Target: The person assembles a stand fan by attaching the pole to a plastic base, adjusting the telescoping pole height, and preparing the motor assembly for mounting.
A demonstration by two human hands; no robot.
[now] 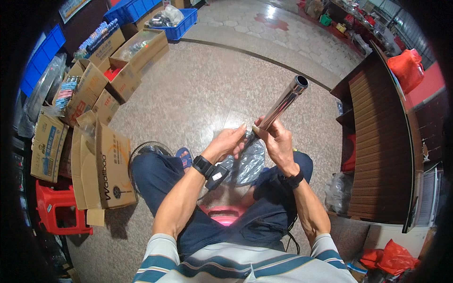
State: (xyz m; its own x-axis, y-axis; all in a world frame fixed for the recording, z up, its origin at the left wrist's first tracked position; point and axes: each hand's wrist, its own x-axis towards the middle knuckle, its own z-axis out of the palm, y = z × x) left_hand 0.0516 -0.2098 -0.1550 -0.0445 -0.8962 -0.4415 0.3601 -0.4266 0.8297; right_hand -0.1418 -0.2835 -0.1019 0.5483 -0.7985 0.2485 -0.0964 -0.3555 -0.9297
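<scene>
One tube, polished silver metal (287, 100), round and hollow: held at a slant above the seated person's lap, open upper end tipped away and to the right; lower end partly hidden among the fingers.

Hands, two, bare, close together. Right hand (277, 143): clamped on the tube's lower part, thumb along the near side. Left hand (228, 143): fingers curled just beside the lower end; from where I stand, I cannot tell whether they grip it.

One sheet or bag, grey translucent plastic (250, 166): below the hands, between the knees.

One seat, pink plastic (224, 218): partly seen between the thighs.

To the person's left: one tall open carton, brown cardboard (113, 165); beside it, one low stool, red plastic (61, 207).

To the right: one cabinet, brown ribbed panel (382, 137); on top, one bulging bag, red plastic (406, 70).

Floor, speckled stone (179, 89).
</scene>
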